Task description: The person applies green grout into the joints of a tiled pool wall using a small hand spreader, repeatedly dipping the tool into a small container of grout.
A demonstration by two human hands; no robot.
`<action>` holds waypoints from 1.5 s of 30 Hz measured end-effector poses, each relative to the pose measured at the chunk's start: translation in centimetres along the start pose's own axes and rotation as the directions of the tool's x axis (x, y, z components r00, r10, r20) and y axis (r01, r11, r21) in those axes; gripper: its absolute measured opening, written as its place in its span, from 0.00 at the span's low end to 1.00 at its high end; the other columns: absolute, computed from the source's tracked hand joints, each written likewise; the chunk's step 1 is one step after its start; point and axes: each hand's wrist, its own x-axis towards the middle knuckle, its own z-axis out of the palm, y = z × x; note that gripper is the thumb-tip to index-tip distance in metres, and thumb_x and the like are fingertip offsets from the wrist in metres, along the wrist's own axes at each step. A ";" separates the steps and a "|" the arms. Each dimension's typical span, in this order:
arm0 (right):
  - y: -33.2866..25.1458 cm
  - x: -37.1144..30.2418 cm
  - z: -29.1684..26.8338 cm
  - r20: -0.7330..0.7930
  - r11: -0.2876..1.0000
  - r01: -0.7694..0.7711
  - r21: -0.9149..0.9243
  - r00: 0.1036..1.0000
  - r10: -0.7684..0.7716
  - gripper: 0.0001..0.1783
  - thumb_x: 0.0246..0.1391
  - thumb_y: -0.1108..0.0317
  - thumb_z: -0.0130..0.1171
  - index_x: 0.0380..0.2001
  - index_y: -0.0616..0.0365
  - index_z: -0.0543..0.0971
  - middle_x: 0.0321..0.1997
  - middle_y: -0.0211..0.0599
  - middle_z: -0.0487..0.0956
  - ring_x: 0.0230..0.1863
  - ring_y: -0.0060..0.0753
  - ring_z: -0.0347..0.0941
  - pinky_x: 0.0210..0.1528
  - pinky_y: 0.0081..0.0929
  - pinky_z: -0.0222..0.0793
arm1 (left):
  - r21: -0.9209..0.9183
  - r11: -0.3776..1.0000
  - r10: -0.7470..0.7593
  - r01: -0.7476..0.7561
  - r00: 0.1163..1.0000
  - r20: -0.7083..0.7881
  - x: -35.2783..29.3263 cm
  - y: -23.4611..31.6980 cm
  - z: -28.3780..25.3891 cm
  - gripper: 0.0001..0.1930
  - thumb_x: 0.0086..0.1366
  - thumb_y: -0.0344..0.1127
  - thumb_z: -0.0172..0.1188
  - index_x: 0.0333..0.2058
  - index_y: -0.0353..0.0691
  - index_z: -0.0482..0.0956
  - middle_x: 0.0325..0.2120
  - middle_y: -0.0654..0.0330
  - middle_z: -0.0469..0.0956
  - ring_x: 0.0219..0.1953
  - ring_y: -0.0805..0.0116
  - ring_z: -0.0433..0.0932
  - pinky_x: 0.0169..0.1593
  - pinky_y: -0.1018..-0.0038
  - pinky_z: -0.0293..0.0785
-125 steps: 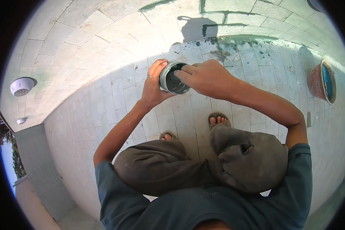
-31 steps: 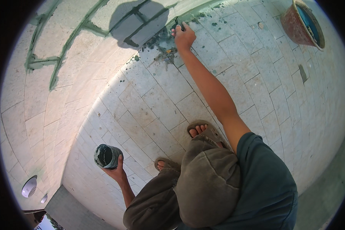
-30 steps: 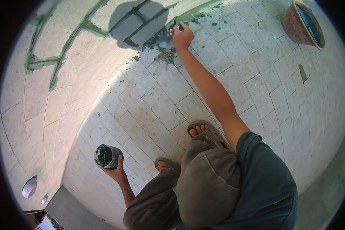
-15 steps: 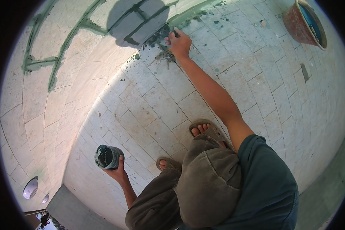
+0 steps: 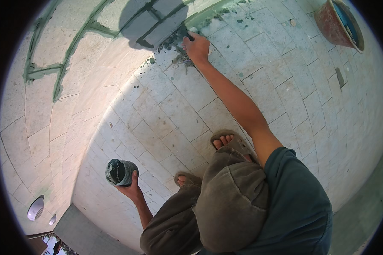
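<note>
Low on the left, my left hand (image 5: pixel 134 191) is wrapped round a cup-shaped container (image 5: pixel 132 168) smeared with dark green paste, its mouth tipped toward the left. My right hand (image 5: pixel 196 49) reaches far forward to where the wall meets the tiled floor. Its fingers are closed on a small dark tool (image 5: pixel 190 37), mostly hidden by the hand, so its exact kind is unclear. Wet-looking green paste (image 5: pixel 170 42) and crumbs lie along that corner beside the fingers. Green lines of paste (image 5: pixel 78 42) fill joints between the pale wall tiles.
A worn reddish bucket (image 5: pixel 334 25) with a blue inside stands at the far right. Green spatters dot the floor tiles (image 5: pixel 259 91). Two whitish round fittings, the larger a grated one (image 5: pixel 36 208), sit at lower left. My sandalled feet (image 5: pixel 223 140) stand below the right arm.
My right hand has shifted slightly left along the corner, and its wrist has turned a little. The left hand and the container stay nearly in place.
</note>
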 end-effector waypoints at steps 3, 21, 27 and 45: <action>0.8 1.8 -0.4 -0.147 0.996 0.092 0.011 0.985 -0.089 0.20 0.53 0.72 0.60 0.48 0.73 0.78 0.22 0.48 0.82 0.23 0.34 0.82 0.30 0.29 0.76 | 0.002 1.000 0.010 -0.010 1.000 0.004 -0.1 0.2 0.0 0.43 0.53 0.29 0.73 0.64 0.33 0.57 0.58 0.50 0.66 0.58 0.59 0.68 0.61 0.64 0.67; 1.8 4.3 -1.6 0.013 0.954 0.208 -0.216 0.978 -0.210 0.17 0.54 0.69 0.60 0.44 0.69 0.82 0.21 0.51 0.81 0.25 0.45 0.81 0.35 0.38 0.77 | 0.037 0.999 0.025 -0.025 1.000 0.006 0.1 -0.5 -0.3 0.43 0.53 0.30 0.74 0.63 0.33 0.56 0.58 0.49 0.66 0.57 0.58 0.69 0.59 0.64 0.71; 1.0 4.8 -2.4 -0.100 0.942 0.267 -0.205 0.951 -0.292 0.15 0.56 0.72 0.58 0.45 0.71 0.81 0.24 0.47 0.83 0.26 0.34 0.82 0.33 0.29 0.79 | 0.022 1.000 0.012 -0.012 1.000 -0.017 -0.3 -0.3 -0.7 0.42 0.54 0.30 0.73 0.63 0.34 0.57 0.58 0.50 0.66 0.57 0.58 0.69 0.59 0.64 0.70; -0.4 2.4 -1.6 -0.044 0.993 0.092 0.078 0.995 -0.089 0.16 0.57 0.74 0.56 0.47 0.71 0.79 0.22 0.42 0.83 0.23 0.27 0.81 0.29 0.24 0.77 | -0.052 0.998 -0.032 0.031 0.999 -0.008 -0.4 1.0 0.1 0.41 0.55 0.27 0.72 0.63 0.35 0.57 0.58 0.52 0.67 0.57 0.59 0.69 0.61 0.63 0.68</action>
